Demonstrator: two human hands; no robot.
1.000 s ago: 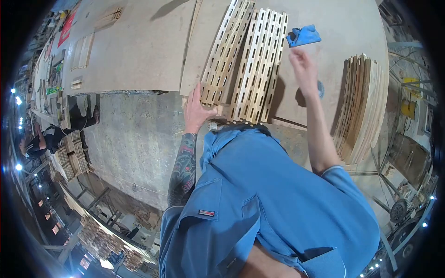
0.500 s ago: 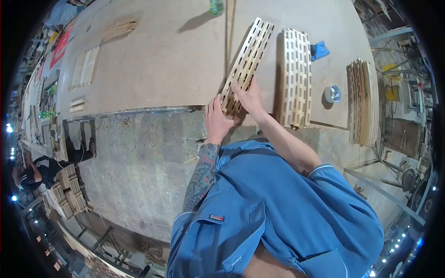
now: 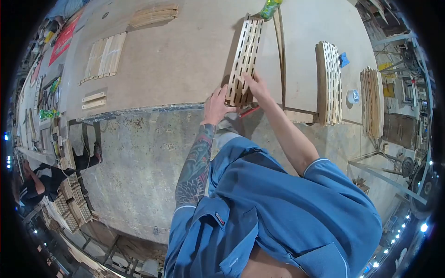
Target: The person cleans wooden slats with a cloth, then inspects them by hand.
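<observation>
A stack of pale wooden slats with rows of dark slots (image 3: pixel 246 51) lies lengthwise between my hands at the near edge of the table. My left hand (image 3: pixel 216 106) grips its near left corner, with the thumb around the end. On the right side, my right hand (image 3: pixel 257 87) holds the stack near its lower part, fingers over the top and edge. Its far end is close to a green bottle (image 3: pixel 270 8). Farther right stands another stack of slotted slats (image 3: pixel 330 83), apart from both hands.
A blue cloth (image 3: pixel 344 60), a small white tub (image 3: pixel 353 96) and more slats (image 3: pixel 371 103) are at the right. Laid-out slats (image 3: pixel 105 54) and two short pieces (image 3: pixel 94 100) lie left. A gap (image 3: pixel 281 55) divides the tabletops. Another person (image 3: pixel 41 183) is at far left.
The held stack has moved left across the gap between the tabletops and turned more upright in view, both hands staying on it. My view has shifted, so the other stack appears farther right.
</observation>
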